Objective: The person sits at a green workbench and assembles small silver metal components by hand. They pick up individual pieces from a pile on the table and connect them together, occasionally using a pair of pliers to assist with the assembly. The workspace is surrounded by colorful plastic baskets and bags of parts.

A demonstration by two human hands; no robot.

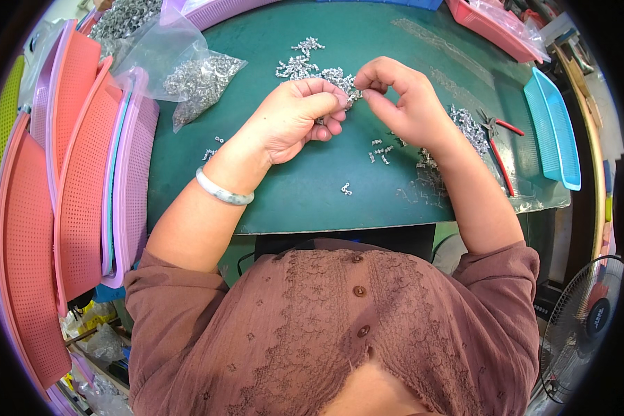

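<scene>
My left hand (301, 116) is closed, its thumb pressed on the bent forefinger and the other fingers curled in. Glints of small silver metal parts (319, 121) show among these fingers. Close on its right, my right hand (409, 104) pinches with thumb and forefinger; whatever is in that pinch is too small to make out. Just beyond both hands lies a loose pile of small silver metal parts (297, 67), partly hidden by the fingers. A few single parts (346, 188) lie nearer on the green tabletop (298, 201).
Right of my right forearm are another pile of parts (469, 128), red-handled pliers (500, 159) and a blue basket (552, 128). A clear bag of metal parts (204, 83) lies at the left, beside stacked perforated baskets (83, 173). A fan (582, 326) stands at the lower right.
</scene>
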